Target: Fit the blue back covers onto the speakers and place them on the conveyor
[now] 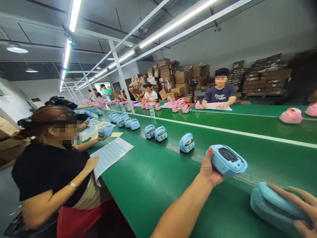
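Observation:
My left hand (209,170) is closed round a light blue portable speaker (239,167), held above the green table with its round black speaker face turned up. At the lower right, my right hand (300,201) grips a second light blue speaker (266,205) with a carry handle; its fingers lie over the top, and part of the hand is cut off by the frame edge. Beyond my left hand, another blue speaker (187,142) stands upright on the line, with two more blue speakers (160,134) further along.
A co-worker in a black top (47,165) sits at the left, one hand on a printed sheet (114,155). Across the green table (148,172), another person (220,92) sits behind pink speakers (291,115). A white post (121,76) rises from the table. Stacked cartons (182,77) line the back.

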Tool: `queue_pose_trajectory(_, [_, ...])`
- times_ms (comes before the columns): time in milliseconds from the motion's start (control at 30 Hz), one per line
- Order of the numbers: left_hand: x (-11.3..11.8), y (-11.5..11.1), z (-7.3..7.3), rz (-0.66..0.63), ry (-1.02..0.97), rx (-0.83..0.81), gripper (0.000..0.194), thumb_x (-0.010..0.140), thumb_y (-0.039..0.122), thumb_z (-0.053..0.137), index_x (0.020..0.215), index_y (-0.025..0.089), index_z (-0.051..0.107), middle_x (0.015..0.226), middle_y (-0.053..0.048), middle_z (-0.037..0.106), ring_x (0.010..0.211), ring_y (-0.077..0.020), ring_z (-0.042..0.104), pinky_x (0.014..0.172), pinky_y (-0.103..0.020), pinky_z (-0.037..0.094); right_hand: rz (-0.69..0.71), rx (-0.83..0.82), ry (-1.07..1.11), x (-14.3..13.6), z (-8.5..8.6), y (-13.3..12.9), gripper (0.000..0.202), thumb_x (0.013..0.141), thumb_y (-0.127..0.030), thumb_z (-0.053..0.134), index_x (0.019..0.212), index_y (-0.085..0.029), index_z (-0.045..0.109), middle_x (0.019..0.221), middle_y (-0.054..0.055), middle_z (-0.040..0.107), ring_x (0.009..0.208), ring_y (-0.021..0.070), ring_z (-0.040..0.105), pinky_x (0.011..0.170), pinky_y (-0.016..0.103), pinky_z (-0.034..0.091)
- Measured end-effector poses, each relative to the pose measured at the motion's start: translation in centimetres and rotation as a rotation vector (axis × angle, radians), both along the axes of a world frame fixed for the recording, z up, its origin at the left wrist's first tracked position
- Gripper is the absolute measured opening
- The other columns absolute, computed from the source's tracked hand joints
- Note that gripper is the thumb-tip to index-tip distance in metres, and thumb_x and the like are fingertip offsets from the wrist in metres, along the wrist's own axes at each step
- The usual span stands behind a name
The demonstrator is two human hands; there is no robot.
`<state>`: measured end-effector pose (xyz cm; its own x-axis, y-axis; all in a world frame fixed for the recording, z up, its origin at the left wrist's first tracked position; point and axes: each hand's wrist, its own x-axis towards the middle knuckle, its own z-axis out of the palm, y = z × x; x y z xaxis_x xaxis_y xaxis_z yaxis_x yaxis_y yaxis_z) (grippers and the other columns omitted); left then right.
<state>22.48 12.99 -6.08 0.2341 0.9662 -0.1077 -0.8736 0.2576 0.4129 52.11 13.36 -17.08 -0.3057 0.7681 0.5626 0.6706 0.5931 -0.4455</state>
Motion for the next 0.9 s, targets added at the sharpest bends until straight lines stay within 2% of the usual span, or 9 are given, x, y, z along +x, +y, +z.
queue_pose_trajectory(67, [0.4,-0.3,0.6,0.048,0.032,-0.06,0.075,0.063,0.055,0.088,0.116,0.006,0.066,0.126,-0.023,0.067,0.125,-0.0362,0.061,0.105,-0.048,0.05,-0.031,-0.042,-0.027,-0.1,3.2,-1.1,0.062,0.07,-0.036,0.064,0.132,-0.046,0.065,0.128,0.015,0.068,0.101,0.0409,0.072,0.081,0.056,0.057])
queue_pose_trajectory(167, [1.2,-1.2,2.0,0.168,0.132,-0.092,0.077,0.056,0.049,0.094,0.119,0.015,0.065,0.117,-0.013,0.072,0.113,-0.0299,0.067,0.1,-0.044,0.054,-0.068,-0.099,0.152,-2.2,9.5,-4.4,0.055,0.077,-0.038,0.063,0.132,-0.036,0.065,0.136,0.009,0.067,0.118,0.0382,0.067,0.102,0.056,0.054])
queue_pose_trajectory(233, [1.5,-1.9,2.8,0.238,0.199,-0.008,0.082,0.052,0.045,0.098,0.123,0.023,0.063,0.116,-0.006,0.073,0.106,-0.0256,0.069,0.097,-0.04,0.055,-0.021,-0.215,0.345,-4.8,12.7,-6.3,0.057,0.081,-0.043,0.068,0.136,-0.03,0.061,0.14,0.01,0.065,0.122,0.035,0.067,0.102,0.051,0.057])
queue_pose_trajectory(300, [1.8,-2.5,3.4,0.243,0.281,0.077,0.083,0.05,0.044,0.098,0.123,0.025,0.063,0.113,-0.004,0.073,0.098,-0.0229,0.07,0.09,-0.036,0.057,0.07,-0.325,0.504,-7.5,14.4,-7.6,0.061,0.083,-0.044,0.07,0.14,-0.027,0.057,0.141,0.011,0.064,0.12,0.0325,0.068,0.096,0.047,0.061])
queue_pose_trajectory(467, [2.5,-4.2,4.3,0.197,0.423,0.18,0.086,0.048,0.045,0.099,0.124,0.025,0.063,0.114,-0.005,0.073,0.095,-0.023,0.069,0.082,-0.032,0.056,0.06,-0.218,0.543,-11.1,15.1,-9.2,0.056,0.085,-0.037,0.072,0.139,-0.03,0.059,0.143,0.009,0.061,0.129,0.0294,0.061,0.098,0.044,0.06])
queue_pose_trajectory(600, [2.7,-4.7,4.8,0.154,0.446,0.229,0.093,0.044,0.046,0.099,0.127,0.024,0.063,0.116,-0.007,0.073,0.1,-0.025,0.068,0.084,-0.032,0.055,-0.014,-0.103,0.416,-11.1,14.9,-9.3,0.057,0.084,-0.035,0.075,0.138,-0.03,0.061,0.137,0.01,0.064,0.123,0.0309,0.063,0.1,0.049,0.058])
queue_pose_trajectory(700, [2.4,-4.7,5.1,0.088,0.486,0.252,0.098,0.041,0.036,0.101,0.13,0.024,0.062,0.115,-0.007,0.073,0.098,-0.0242,0.067,0.084,-0.032,0.054,-0.042,-0.033,0.346,-10.6,14.8,-9.1,0.061,0.082,-0.036,0.077,0.14,-0.03,0.06,0.135,0.011,0.064,0.121,0.0321,0.064,0.103,0.051,0.056])
queue_pose_trajectory(800, [2.1,-4.6,5.4,0.018,0.518,0.231,0.094,0.046,0.031,0.1,0.132,0.023,0.062,0.118,-0.008,0.073,0.1,-0.0237,0.067,0.088,-0.033,0.053,0.013,0.022,0.261,-9.9,15.1,-9.3,0.074,0.078,-0.039,0.082,0.146,-0.031,0.054,0.151,0.011,0.052,0.135,0.0353,0.055,0.11,0.054,0.05])
queue_pose_trajectory(900, [1.8,-4.7,5.6,-0.075,0.513,0.226,0.094,0.05,0.032,0.098,0.135,0.024,0.059,0.119,-0.009,0.072,0.1,-0.0247,0.067,0.091,-0.035,0.052,0.129,0.054,0.185,-9.2,15.5,-9.5,0.088,0.079,-0.04,0.081,0.156,-0.032,0.038,0.165,0.009,0.035,0.149,0.0349,0.04,0.117,0.053,0.043])
